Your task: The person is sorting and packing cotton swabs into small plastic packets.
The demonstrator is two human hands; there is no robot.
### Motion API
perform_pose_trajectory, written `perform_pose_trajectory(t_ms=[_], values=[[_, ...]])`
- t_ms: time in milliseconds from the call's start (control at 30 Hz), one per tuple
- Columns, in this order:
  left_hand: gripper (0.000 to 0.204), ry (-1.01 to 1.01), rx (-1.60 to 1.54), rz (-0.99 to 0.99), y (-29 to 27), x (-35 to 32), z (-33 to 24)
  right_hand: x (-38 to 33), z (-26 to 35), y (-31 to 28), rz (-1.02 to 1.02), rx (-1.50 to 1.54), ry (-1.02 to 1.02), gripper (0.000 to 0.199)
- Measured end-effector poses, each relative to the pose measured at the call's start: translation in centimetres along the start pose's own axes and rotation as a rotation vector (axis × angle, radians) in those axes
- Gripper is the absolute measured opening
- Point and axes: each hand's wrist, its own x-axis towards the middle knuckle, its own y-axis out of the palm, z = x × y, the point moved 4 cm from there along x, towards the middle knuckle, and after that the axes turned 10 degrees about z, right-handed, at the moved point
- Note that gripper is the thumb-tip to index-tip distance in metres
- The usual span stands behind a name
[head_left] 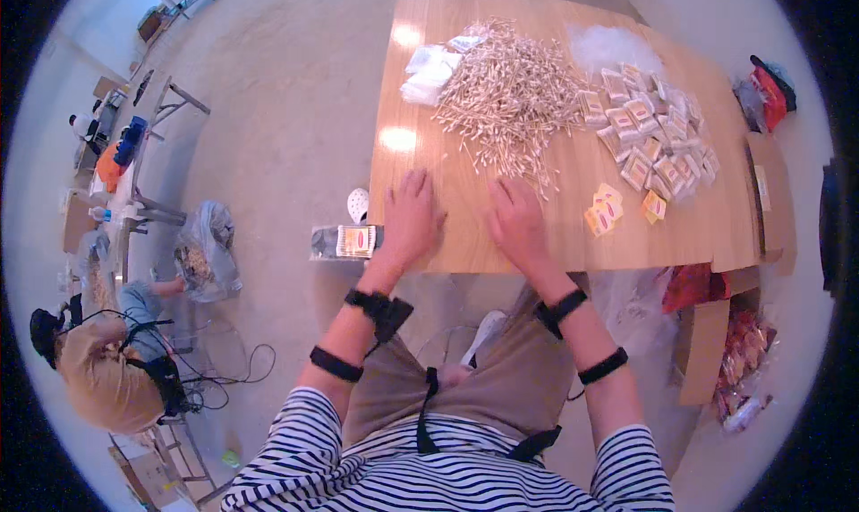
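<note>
My left hand (412, 217) rests on the wooden table (608, 250) near its front edge, fingers stretched forward, nothing seen in it. Beside its wrist, a packed bag of cotton swabs (357, 241) with a printed label lies at the table's left corner. To the right, my right hand (519, 221) also lies on the tabletop, its fingers loosely extended and holding nothing visible. Just beyond it spreads a large heap of loose wooden-stick cotton swabs (510, 96). Yellow-orange cards (604, 211) lie to its right, with a few more cards (655, 207) farther along.
Filled swab packets (649, 127) are piled at the right, with clear plastic bags (617, 49) behind. Flat clear bags (429, 72) lie left of the heap. Cardboard boxes (704, 351) stand by the right side. Another person (103, 373) sits at the far left near a plastic sack (208, 253).
</note>
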Motion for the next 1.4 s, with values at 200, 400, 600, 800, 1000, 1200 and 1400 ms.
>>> perform_pose_trajectory(t_ms=[200,400,600,800,1000,1200,1400], values=[[0.075,0.193,0.039,0.115,0.5,-7.8,-4.0,6.6,-0.4,3.2,0.019,0.011,0.235,0.017],[0.083,0.336,0.029,0.169,0.3,-9.0,-3.3,3.9,-1.4,3.3,0.098,0.009,0.246,0.014],[0.080,0.412,0.037,0.200,-0.7,-8.1,-2.8,0.4,-2.1,1.5,0.112,0.181,0.038,0.015],[0.083,0.393,-0.001,0.123,0.2,-8.6,-3.8,0.7,-2.3,0.1,0.015,0.055,0.138,0.014],[0.092,0.286,-0.137,0.070,1.5,-8.7,-6.6,-1.7,-1.6,0.2,0.122,0.018,0.264,0.017],[0.095,0.280,-0.167,0.034,2.2,-9.2,-6.4,-2.1,-2.4,-0.6,0.031,0.014,0.328,0.016],[0.096,0.285,-0.176,0.020,2.7,-9.4,-6.4,-1.4,-4.1,1.8,0.131,0.058,0.299,0.012]])
